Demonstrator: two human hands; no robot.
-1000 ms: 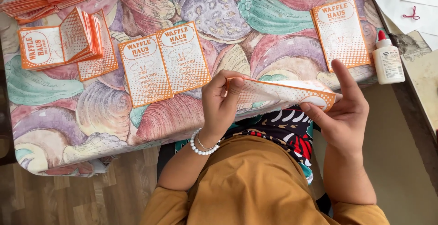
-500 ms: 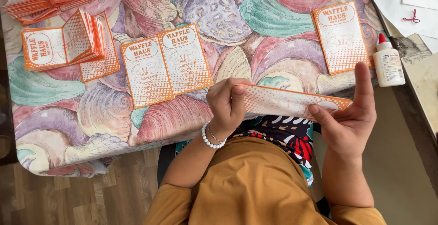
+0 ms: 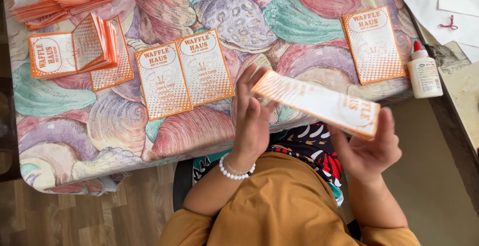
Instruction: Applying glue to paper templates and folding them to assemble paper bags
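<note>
Both hands, left hand (image 3: pixel 252 121) and right hand (image 3: pixel 371 149), now grip the folded orange sleeve (image 3: pixel 317 104), raised and tilted at frame centre

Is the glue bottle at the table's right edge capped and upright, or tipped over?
Cannot tell upright from above. The glue bottle rests on the table, red cap on.

Orange-white paper sleeve (image 3: pixel 319 105) — between both hands
</note>
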